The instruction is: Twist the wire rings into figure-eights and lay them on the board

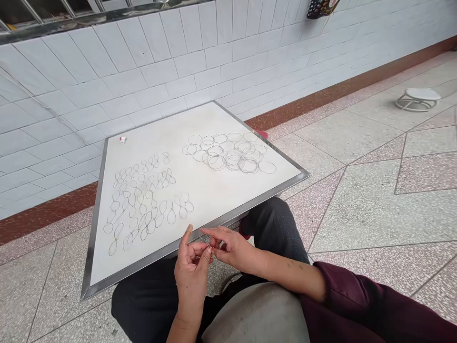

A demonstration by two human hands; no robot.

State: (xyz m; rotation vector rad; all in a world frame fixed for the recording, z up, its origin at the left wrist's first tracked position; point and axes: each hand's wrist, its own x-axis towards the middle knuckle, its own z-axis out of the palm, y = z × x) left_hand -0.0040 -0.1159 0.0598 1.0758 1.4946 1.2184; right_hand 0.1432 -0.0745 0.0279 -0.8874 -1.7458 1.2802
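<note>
While your left hand [193, 267] and right hand [232, 247] meet at lower centre, their fingertips are pinched together on a thin wire piece [206, 239], too fine to tell its shape. It sits just off the near metal edge of the white board [214, 190] on your lap. Board surface is smooth, matte. Figure-eight wire loops [146, 205] lie left of centre; round wire rings [230, 152] overlap upper right. Glossy white wall tiles [143, 71] behind, speckled terrazzo floor [374, 209] at right.
</note>
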